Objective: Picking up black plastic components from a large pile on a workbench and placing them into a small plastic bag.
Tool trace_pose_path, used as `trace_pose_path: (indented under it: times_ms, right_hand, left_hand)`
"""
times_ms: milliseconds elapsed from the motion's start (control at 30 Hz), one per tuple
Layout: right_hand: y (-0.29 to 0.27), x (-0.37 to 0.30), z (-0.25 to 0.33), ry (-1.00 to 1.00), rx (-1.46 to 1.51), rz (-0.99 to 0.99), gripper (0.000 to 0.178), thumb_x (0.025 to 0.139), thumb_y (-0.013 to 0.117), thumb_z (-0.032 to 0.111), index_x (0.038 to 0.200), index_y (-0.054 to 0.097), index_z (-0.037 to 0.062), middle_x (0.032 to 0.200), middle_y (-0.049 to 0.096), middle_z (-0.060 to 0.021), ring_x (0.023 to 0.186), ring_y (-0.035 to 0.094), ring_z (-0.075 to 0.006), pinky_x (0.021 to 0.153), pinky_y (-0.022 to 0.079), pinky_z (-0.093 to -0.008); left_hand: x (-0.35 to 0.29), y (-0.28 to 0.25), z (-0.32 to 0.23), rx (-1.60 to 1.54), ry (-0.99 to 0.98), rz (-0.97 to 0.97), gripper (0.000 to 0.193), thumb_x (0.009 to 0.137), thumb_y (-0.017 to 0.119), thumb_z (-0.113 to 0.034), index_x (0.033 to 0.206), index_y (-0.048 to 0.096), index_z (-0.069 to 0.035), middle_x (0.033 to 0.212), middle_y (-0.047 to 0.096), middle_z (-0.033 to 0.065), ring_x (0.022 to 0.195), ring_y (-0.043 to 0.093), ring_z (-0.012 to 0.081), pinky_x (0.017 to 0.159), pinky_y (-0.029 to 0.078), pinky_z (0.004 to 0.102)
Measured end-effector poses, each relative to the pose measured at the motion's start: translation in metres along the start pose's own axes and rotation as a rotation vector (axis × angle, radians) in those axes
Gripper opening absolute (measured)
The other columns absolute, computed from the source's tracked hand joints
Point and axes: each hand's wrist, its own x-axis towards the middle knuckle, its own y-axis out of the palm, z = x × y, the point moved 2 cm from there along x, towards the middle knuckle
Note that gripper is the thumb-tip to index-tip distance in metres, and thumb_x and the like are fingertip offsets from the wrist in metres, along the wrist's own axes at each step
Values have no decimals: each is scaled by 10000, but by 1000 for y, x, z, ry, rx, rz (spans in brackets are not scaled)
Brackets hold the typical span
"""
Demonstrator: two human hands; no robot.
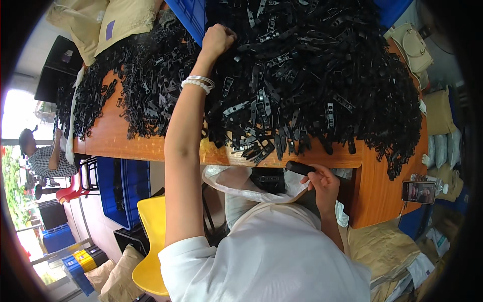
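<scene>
A big heap of small black plastic clip-like parts (302, 85) covers the wooden table (176, 151). My left hand (218, 41), with pale bracelets at the wrist, reaches far across to the heap beside a blue crate (188, 17). Its fingers are curled in; whatever they may hold is hidden. Near the table's front edge, my right hand (323, 183) grips a short, dark, elongated black piece (299, 167) between thumb and fingers. Below it, an open white plastic bag (241, 190) lies at my lap, with black parts (268, 178) visible inside.
A phone (418, 192) stands at the table's right end, near a cream handbag (410, 48). Left of me are a yellow chair (151, 246) and blue crates (121, 191). Another person (48, 156) sits at the far left. Brown sacks (380, 251) lie at the lower right.
</scene>
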Motion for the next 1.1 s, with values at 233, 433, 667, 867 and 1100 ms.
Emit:
trace_pose_path:
  times_ms: [233,433,667,867,1100]
  right_hand:
    - [3,3,4,10,-13,28,228,817,545,50,1016,543,-62,709,602,-95,582,544,-89,505,391,-178]
    - [-1,2,2,44,14,-46,235,820,550,71,1019,544,-53,706,605,-99,578,534,-85,517,395,-182]
    - [6,21,15,-27,211,60,215,813,513,50,1006,538,-42,803,606,-119,646,563,-129,528,418,-222]
    - [34,16,47,-198,279,422,204,813,489,14,1001,534,-52,1053,539,-178,864,563,-164,547,446,-243]
    - [35,2,48,-418,-217,446,164,762,589,48,903,593,-35,850,619,-117,827,574,-205,745,432,-292]
  left_hand:
    - [23,23,-8,-47,-370,-184,198,644,669,-227,785,688,-90,830,643,160,821,613,318,740,492,354]
    - [1,-3,-4,-611,-380,-328,120,696,621,-89,781,662,-15,765,642,89,632,591,153,595,459,246]
    - [-157,-14,-105,-1462,-365,300,125,817,540,-41,931,494,-19,884,582,115,524,526,112,481,465,202]
    - [-264,38,-133,-1770,-392,583,92,857,518,-87,921,527,-21,1016,552,101,921,530,132,796,446,259]
    - [-277,26,-143,-1634,-671,505,304,821,557,-42,1112,519,39,1016,576,89,949,548,144,827,441,259]
